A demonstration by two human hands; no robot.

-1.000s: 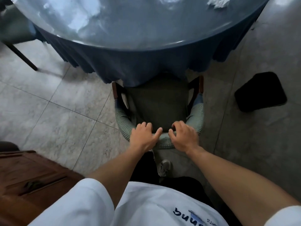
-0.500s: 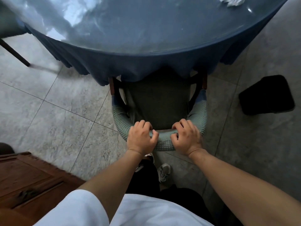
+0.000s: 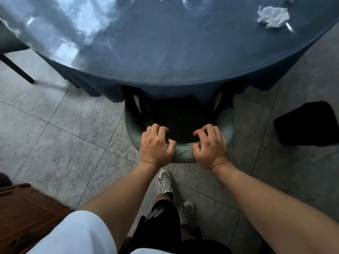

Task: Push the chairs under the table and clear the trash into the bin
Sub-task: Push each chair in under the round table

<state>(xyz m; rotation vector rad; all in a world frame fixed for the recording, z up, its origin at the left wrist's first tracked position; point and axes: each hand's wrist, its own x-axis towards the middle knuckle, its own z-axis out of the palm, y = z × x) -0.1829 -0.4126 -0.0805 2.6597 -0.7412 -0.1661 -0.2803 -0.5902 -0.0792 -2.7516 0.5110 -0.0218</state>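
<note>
A: What blocks the chair (image 3: 183, 154) on the far side?

B: The round table (image 3: 165, 52); its blue cloth (image 3: 161, 90) hangs over the seat, so nothing passes above there.

A: And beside it?

B: Open tiled floor (image 3: 64, 125) to the left, as far as a second chair's dark leg (image 3: 17, 69) at far left. On the right, a black bin (image 3: 308, 123) stands near the chair, with a strip of floor between them.

A: Near side?

B: A wooden cabinet (image 3: 27, 213) fills the near left corner.

A: The tabletop?

B: Free but for crumpled paper (image 3: 273, 16) far right.

chair (image 3: 183, 153) pushed further under table (image 3: 165, 52) — front now hidden
</note>
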